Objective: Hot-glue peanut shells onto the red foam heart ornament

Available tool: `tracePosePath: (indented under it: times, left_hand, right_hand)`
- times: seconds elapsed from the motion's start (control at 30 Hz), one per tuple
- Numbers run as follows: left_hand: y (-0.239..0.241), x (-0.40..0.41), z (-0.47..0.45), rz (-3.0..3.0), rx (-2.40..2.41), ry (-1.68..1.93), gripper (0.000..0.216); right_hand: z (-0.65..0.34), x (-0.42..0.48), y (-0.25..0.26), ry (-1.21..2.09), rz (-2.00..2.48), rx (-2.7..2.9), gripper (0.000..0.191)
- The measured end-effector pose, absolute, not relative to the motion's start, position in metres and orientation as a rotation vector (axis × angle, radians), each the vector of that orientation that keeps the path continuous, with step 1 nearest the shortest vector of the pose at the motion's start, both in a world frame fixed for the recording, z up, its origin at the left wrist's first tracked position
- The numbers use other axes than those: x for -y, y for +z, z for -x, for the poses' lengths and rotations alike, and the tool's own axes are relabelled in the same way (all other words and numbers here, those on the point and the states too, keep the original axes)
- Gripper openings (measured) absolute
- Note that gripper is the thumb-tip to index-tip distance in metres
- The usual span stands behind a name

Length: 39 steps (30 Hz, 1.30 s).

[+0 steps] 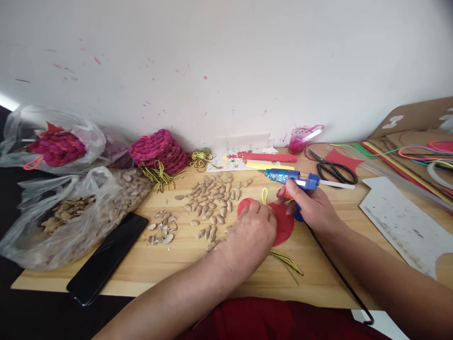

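My right hand [313, 208] is wrapped round the handle of a blue glue gun [292, 178], whose glittery nozzle end points left over the wooden table [177, 255]. My left hand [253, 231] rests closed on a red paper disc [285, 224], fingers pressed together at a yellow string loop [264, 194] that sticks up from the disc. What the fingertips pinch is hidden. Loose peanuts [212, 198] lie just left of the disc. The gun's black cord [336, 274] trails toward me.
A black phone [106, 257] lies at the front left beside plastic bags of peanuts [74, 212]. Magenta woven pieces [159, 151], scissors [334, 170], a pink cup [299, 139], paper strips [269, 158], cardboard and coloured cords [414, 151] sit along the back and right.
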<state>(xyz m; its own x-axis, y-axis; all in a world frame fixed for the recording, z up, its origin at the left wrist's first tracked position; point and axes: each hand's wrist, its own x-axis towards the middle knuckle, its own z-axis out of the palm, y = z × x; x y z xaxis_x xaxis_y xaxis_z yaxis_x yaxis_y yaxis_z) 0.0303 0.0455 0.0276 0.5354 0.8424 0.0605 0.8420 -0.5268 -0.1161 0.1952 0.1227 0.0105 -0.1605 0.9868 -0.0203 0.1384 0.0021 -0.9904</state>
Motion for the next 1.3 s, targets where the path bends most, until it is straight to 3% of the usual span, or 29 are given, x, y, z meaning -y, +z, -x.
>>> tracePosePath:
  times: [1.3]
  left_hand:
    - [0.02,-0.043,-0.035,2.531,1.394,0.037,0.026]
  right_hand:
    - [-0.192,-0.124,0.018,1.385,1.246,1.224,0.055]
